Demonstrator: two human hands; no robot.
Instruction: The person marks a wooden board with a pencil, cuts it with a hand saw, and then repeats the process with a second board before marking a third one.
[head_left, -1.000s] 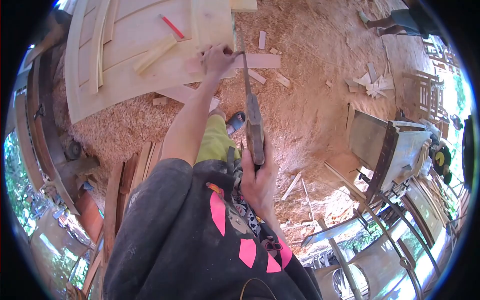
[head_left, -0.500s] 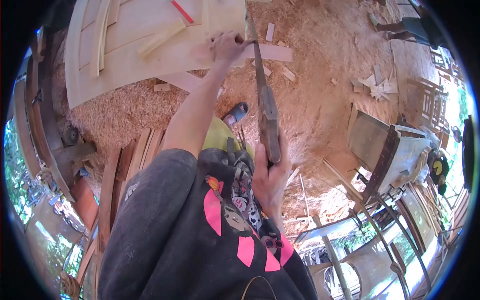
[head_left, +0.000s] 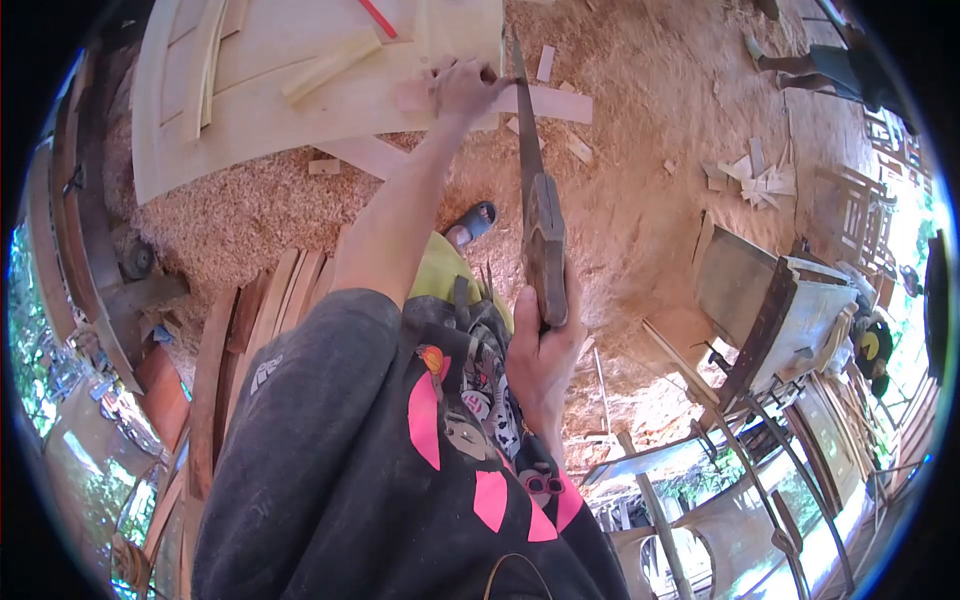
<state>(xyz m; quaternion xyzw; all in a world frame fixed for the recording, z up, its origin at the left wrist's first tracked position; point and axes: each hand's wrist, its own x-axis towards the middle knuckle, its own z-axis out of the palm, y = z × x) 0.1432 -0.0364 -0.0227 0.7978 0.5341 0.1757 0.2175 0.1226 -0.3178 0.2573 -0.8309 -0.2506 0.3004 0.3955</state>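
Observation:
My right hand (head_left: pixel 546 358) grips the worn wooden handle of a handsaw (head_left: pixel 543 230), near my body. The saw's dark blade points away from me and crosses a thin pinkish wooden strip (head_left: pixel 560 105). My left hand (head_left: pixel 465 90) presses down on this strip with curled fingers, its thumb close beside the blade. Beneath the strip is a pale wooden panel (head_left: pixel 230 150), and the strip's right end sticks out past the panel's edge. Whether the blade has cut into the strip is hard to make out.
Loose wooden pieces (head_left: pixel 335 68) and a red stick (head_left: pixel 377 18) lie on the panel. Sawdust and offcuts (head_left: pixel 758 175) cover the ground. Long boards (head_left: pixel 215 375) lean at left. A box-like wooden piece (head_left: pixel 790 320) stands at right. Another person's legs (head_left: pixel 800 68) show at upper right.
The saw has been drawn slightly back toward me across the strip. My left hand stays in place on the strip. The whole view has shifted a little.

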